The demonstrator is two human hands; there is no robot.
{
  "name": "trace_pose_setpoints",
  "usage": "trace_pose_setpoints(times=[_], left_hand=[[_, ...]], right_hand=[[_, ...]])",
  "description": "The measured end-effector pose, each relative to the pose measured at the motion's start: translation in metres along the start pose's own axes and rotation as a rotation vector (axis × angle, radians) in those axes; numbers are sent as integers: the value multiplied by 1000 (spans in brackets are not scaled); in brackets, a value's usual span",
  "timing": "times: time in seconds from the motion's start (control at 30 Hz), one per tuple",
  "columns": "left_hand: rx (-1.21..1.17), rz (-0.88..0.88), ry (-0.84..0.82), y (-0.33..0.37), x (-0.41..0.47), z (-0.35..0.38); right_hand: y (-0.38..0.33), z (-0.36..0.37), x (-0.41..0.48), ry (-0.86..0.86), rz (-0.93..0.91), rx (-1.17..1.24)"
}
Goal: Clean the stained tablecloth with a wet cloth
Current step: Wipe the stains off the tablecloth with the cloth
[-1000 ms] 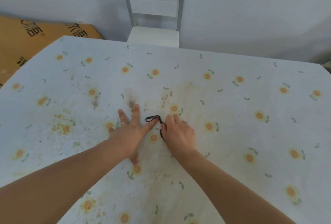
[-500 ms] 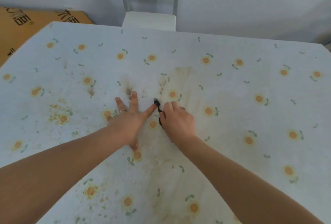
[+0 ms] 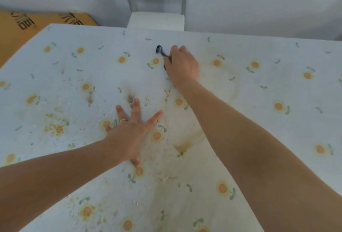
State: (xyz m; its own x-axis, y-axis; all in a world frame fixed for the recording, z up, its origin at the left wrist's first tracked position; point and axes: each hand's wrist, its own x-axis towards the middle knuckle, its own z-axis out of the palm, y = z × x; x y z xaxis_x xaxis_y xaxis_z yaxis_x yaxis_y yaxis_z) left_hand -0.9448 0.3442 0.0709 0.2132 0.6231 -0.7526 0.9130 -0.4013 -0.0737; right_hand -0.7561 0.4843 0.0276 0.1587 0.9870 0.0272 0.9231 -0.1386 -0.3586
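— Well, what do we find changed over the last second?
— Mostly the right hand [image 3: 182,65]. Earlier we had it just beside the left hand [image 3: 132,133], near the middle of the tablecloth [image 3: 288,129]. Now it is stretched far out, close to the far edge, in front of the white chair [image 3: 156,18].
— And what is it holding?
— The same small black loop [image 3: 159,49]. Its fingers are curled down over one end. The other end sticks out to the left of the knuckles, against the cloth. We cannot make out what the loop is.
— Has the left hand shifted?
— Not that we can tell. It lies flat, palm down, fingers straight and spread wide, gripping nothing, with a thin ring [image 3: 123,120] on one finger. Its middle fingertip sits right beside the dark smudge [image 3: 130,98], as before.
— So the two hands are well apart now?
— Yes. Between them we see a trail of small brown specks [image 3: 167,92].
— And the tablecloth itself?
— Spread flat under both arms, white with orange flowers, just as it was. A yellow-brown stain [image 3: 182,148] sits between the forearms, and yellow spatter [image 3: 53,126] lies left of the left hand. Cardboard [image 3: 37,22] shows beyond the far left corner.
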Motion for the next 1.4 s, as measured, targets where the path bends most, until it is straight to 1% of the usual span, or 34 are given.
trace_pose_setpoints(times=[0.07, 0.1, 0.13, 0.2, 0.27, 0.33, 0.37, 0.43, 0.47, 0.5, 0.57, 0.63, 0.67, 0.7, 0.73, 0.77, 0.8, 0.83, 0.9, 0.93, 0.97, 1.0, 1.03, 1.07, 1.13, 1.2, 1.23, 1.27, 1.3, 1.33, 1.37, 1.4], left_hand=[[1, 7, -13, 0, -1, -1], [0, 2, -27, 1, -1, -1], [4, 6, -29, 2, -2, 0], [13, 24, -23, 1, -2, -2], [-7, 9, -37, 2, -2, -4], [-25, 11, -54, 3, -3, -5], [-23, 19, -60, 3, -3, -6], [-37, 11, -90, 4, -3, -6], [-45, 1, -108, 5, -4, -4], [-48, -1, -104, 5, -2, -6], [-29, -2, -97, 6, -1, -7], [-21, 1, -105, 4, -1, -11], [-35, 5, -105, 4, 0, -13], [-55, 5, -106, 4, 0, -14], [-68, 1, -107, 3, 0, -15], [-70, -5, -111, 3, 0, -15], [-62, -5, -109, 3, 0, -15], [-47, -3, -101, 3, -1, -14], [-35, -6, -94, 3, -1, -12], [-44, -5, -93, 2, 0, -12], [-53, 0, -96, 2, 0, -12], [-61, 1, -97, 2, 1, -12], [-65, -5, -97, 2, 1, -12], [-65, -8, -94, 2, 1, -12], [-55, -2, -76, 3, 0, -11], [-33, -7, -69, 4, -2, -9], [-25, -6, -66, 4, -2, -9], [-26, -2, -58, 5, -1, -9], [-28, 0, -48, 4, 0, -8], [-27, 2, -36, 3, 1, -8], [-25, 0, -30, 1, 0, -6], [-26, 1, -22, 1, 1, -5]], right_hand=[[-9, 0, -42, -102, -201, -22], [1, -3, -58, -129, -248, -6], [17, -5, -67, -136, -236, 20], [57, -19, -54, -65, -82, 7], [99, -32, -17, 62, 147, -48], [125, -45, 23, 132, 373, -75], [131, -45, 39, 148, 452, -71], [124, -37, 53, 136, 512, -42], [111, -30, 49, 120, 494, -27], [95, -25, 44, 111, 422, -13], [57, -14, 9, 32, 208, 13], [25, -13, -50, -109, -69, 45], [21, -15, -82, -178, -191, 58], [26, -20, -109, -208, -285, 62], [40, -23, -122, -193, -346, 61], [61, -28, -121, -150, -343, 54], [84, -33, -110, -100, -269, 10], [108, -39, -91, -39, -138, -40], [155, -55, -44, 101, 209, -101], [172, -62, -22, 159, 385, -94], [180, -66, -4, 211, 518, -69], [177, -65, 9, 246, 587, -50], [163, -60, 16, 245, 607, -49], [144, -54, 19, 227, 574, -59], [93, -39, 6, 183, 374, -34], [41, -19, -32, 57, 59, 1], [15, -14, -59, -51, -126, 18], [-1, -11, -80, -146, -280, 40], [-3, -8, -86, -194, -406, 50], [2, -8, -77, -205, -459, 39], [8, -8, -60, -197, -426, 5], [16, -11, -37, -164, -321, -15]])
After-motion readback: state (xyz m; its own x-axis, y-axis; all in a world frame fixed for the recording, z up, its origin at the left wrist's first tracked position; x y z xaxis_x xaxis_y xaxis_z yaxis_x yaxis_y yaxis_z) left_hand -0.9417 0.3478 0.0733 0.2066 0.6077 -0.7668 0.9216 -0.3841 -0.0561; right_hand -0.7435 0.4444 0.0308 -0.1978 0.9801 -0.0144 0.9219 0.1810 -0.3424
